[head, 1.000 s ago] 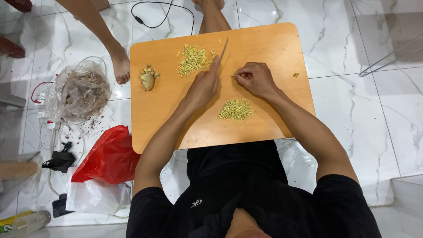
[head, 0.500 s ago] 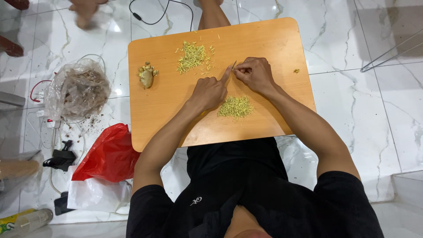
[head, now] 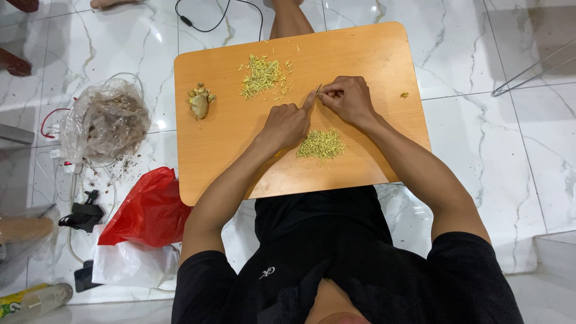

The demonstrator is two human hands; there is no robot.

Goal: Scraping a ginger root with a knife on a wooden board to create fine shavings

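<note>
We see both hands meet over the middle of the wooden table [head: 384, 54]. Our left hand [head: 288, 124] is loosely curled, forefinger stretched out to touch a thin pale sliver [head: 317, 89], which the right hand [head: 347, 99] pinches between thumb and fingertips (what the sliver is we cannot tell). A near heap of shreds [head: 321, 144] lies just below the hands, a far heap [head: 261, 75] above left, and a knobbly root [head: 198, 101] near the left edge.
</note>
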